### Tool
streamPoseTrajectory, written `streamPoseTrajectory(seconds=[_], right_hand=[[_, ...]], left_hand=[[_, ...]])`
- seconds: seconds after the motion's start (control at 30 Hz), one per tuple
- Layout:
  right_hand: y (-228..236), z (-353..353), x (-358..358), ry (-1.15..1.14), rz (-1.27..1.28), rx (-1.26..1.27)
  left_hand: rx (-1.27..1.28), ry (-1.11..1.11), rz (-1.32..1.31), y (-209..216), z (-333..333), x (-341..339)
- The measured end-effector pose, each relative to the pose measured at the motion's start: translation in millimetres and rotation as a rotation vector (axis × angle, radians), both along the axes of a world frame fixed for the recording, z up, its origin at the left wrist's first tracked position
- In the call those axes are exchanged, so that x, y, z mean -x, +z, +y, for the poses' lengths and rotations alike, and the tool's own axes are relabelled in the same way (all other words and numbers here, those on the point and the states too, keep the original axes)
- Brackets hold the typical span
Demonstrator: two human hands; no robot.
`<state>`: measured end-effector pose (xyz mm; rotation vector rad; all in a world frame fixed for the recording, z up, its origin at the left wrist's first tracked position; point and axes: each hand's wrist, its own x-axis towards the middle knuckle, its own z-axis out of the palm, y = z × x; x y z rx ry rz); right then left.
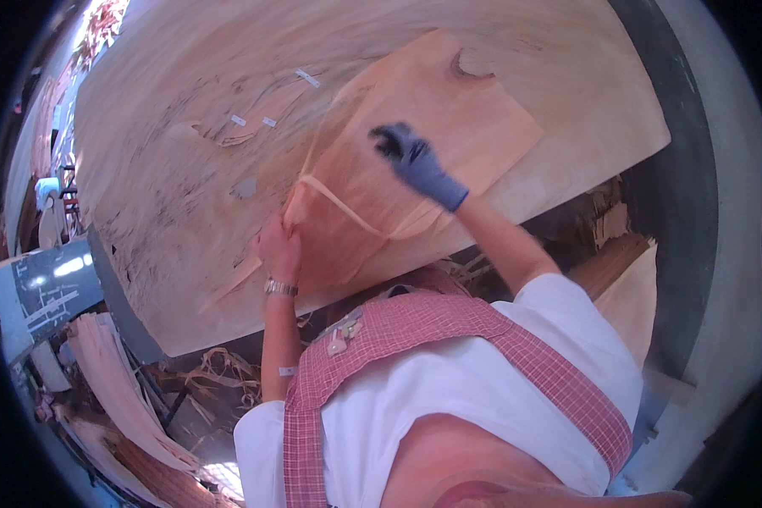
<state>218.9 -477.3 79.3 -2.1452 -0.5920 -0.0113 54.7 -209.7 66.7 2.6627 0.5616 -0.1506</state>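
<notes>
A reddish veneer sheet (432, 127) lies on top of a much larger pale veneer sheet (186, 195) that covers the workbench. My left hand (278, 245), bare with a metal wristband, grips the reddish sheet's near left edge, where a thin torn strip (339, 203) curls away from it. My right hand (415, 161), in a blue glove, rests on the middle of the reddish sheet, slightly blurred, with nothing visibly held in it. My torso, in a white shirt with red checked apron straps, fills the lower part of the view.
Small bits of pale tape (307, 78) lie on the large sheet. Veneer scraps and curled offcuts (220, 372) pile on the floor at the lower left. More stacked veneer (626, 288) stands at the right, beside a grey wall (728, 212).
</notes>
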Motion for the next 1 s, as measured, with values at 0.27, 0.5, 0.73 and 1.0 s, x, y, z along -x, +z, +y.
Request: streamPoseTrajectory(seconds=[0.27, 0.5, 0.73, 1.0], right_hand=[[-43, -30, -212, 0.250, -0.331, 0.448], [5, 55, -187, 0.449, -0.039, 0.747], [-19, 100, -148, 0.298, -0.352, 0.530], [-24, 189, -15, 0.549, 0.066, 0.469]], left_hand=[[0.005, 0.009, -0.197, 53, 0, 53], [0.115, 0.199, 0.007, 7, 156, 86], [-0.063, -0.027, 0.271, -18, 258, -28], [-0.175, -0.024, 0.189, -21, 258, -65]])
